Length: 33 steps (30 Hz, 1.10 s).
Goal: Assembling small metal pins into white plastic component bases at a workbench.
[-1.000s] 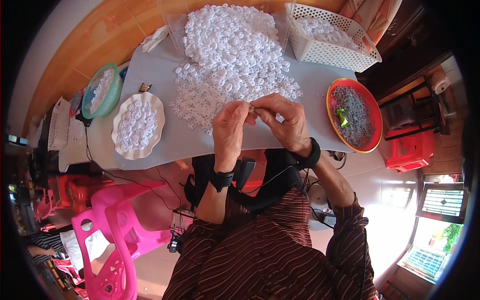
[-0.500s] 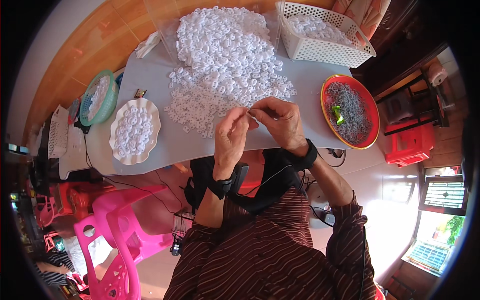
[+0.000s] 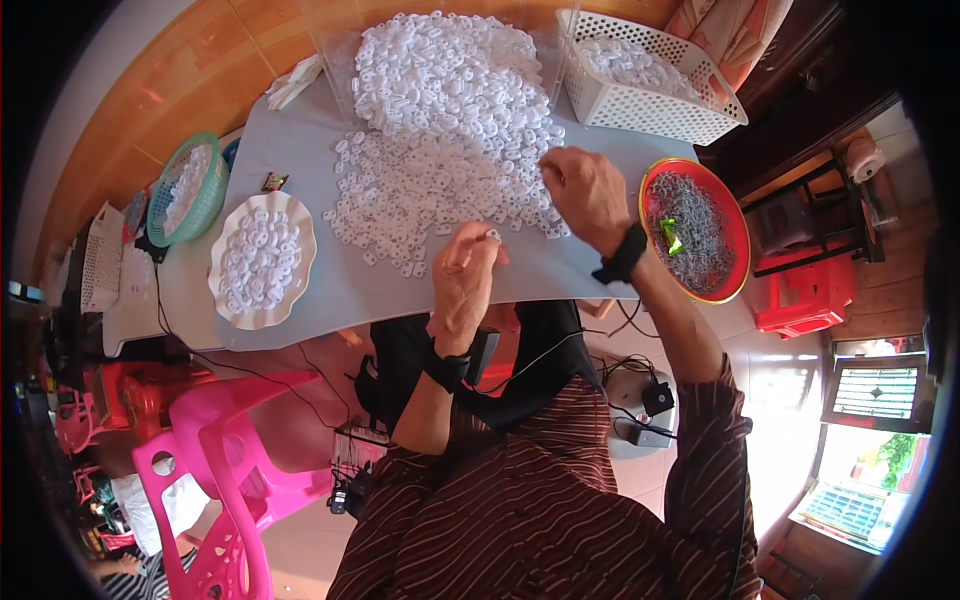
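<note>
Fingers of the left hand (image 3: 463, 283) we find pinched on a small white piece (image 3: 492, 235) near the white pile (image 3: 448, 85); those of the right hand (image 3: 590, 195) curl beside it; whether they grip, we cannot tell.

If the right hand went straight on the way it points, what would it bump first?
Most likely the pile of small white pieces, up and left of the right hand. The hand's height is unclear, so it might pass above them.
</note>
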Each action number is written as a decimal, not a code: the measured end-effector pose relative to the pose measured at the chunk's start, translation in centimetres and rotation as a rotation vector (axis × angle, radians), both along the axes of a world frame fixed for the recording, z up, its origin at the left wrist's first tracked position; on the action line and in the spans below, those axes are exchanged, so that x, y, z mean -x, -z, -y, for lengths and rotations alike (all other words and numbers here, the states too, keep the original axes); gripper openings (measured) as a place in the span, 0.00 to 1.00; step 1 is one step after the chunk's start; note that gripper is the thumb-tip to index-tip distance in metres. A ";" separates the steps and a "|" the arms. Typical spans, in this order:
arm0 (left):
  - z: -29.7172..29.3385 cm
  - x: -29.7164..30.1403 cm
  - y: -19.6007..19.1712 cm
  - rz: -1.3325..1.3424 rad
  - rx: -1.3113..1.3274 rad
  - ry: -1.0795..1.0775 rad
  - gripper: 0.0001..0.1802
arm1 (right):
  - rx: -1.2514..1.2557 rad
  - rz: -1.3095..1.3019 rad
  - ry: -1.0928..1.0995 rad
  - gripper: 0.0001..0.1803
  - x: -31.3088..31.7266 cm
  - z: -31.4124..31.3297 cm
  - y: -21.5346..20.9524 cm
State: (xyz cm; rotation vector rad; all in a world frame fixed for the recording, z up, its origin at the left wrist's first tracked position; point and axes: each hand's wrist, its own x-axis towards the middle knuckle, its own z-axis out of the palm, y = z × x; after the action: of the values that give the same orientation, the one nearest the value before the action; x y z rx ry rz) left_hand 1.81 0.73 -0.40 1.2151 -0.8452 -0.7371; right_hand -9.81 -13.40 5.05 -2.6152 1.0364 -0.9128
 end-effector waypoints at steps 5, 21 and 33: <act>0.2 0.7 0.0 -0.009 0.061 -0.002 0.05 | -0.068 -0.188 -0.143 0.07 -0.8 3.5 0.8; 0.0 0.8 -0.5 0.111 0.032 -0.018 0.04 | -0.101 -0.090 0.087 0.07 3.3 4.1 -1.6; 0.0 1.1 -0.5 0.184 0.012 -0.030 0.04 | -0.061 -0.532 0.119 0.07 14.7 7.3 -1.4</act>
State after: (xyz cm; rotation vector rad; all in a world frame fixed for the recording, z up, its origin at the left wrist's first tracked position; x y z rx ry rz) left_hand 0.72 0.73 0.14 1.2959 -0.9790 -0.6008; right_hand -24.55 -20.71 6.43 -2.8332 1.3187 -0.1865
